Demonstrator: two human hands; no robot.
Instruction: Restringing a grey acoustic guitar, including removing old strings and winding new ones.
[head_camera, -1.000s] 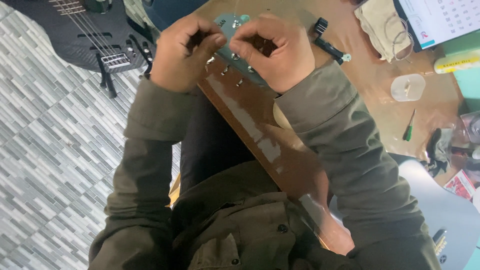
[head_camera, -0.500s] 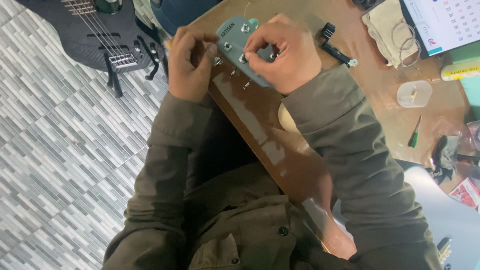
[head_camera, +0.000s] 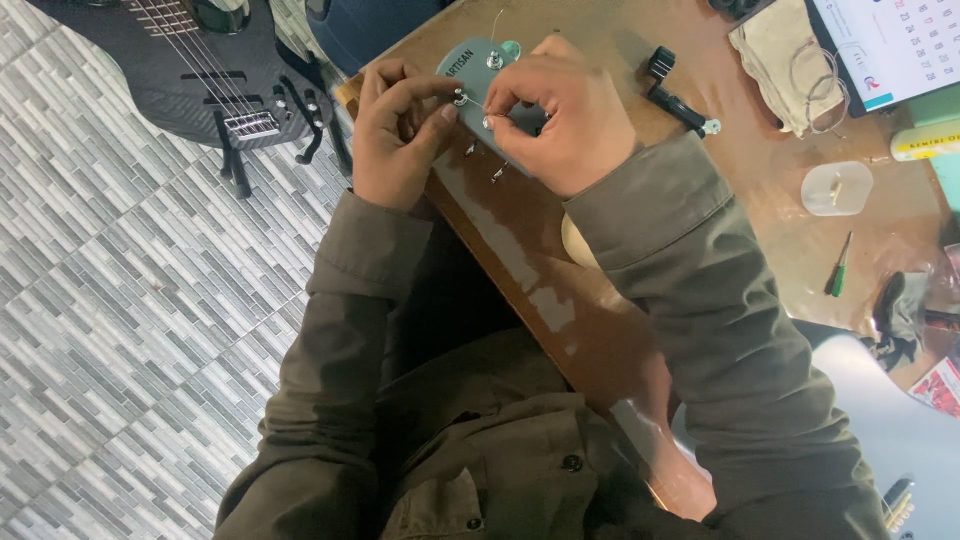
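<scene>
Grey herringbone tile floor (head_camera: 110, 300), glossy brown wooden surface (head_camera: 760, 250) on the right. A black carbon-weave bass guitar (head_camera: 200, 70) lies on the floor. A guitar neck (head_camera: 520, 260) runs across the surface edge toward the person, likely so the headstock sits within reach. The pale blue-green headstock (head_camera: 470, 62) has metal tuner posts. Left hand (head_camera: 395, 135) is pinched at one post, apparently steadying it. Right hand (head_camera: 560, 115) pinches a thin wire string (head_camera: 472, 102) near the same post, fingers curled over the headstock. Smaller items: beige cloth (head_camera: 775, 55), black string winder (head_camera: 675, 95), round clear lid (head_camera: 835, 188), tiny green screwdriver (head_camera: 838, 268).
</scene>
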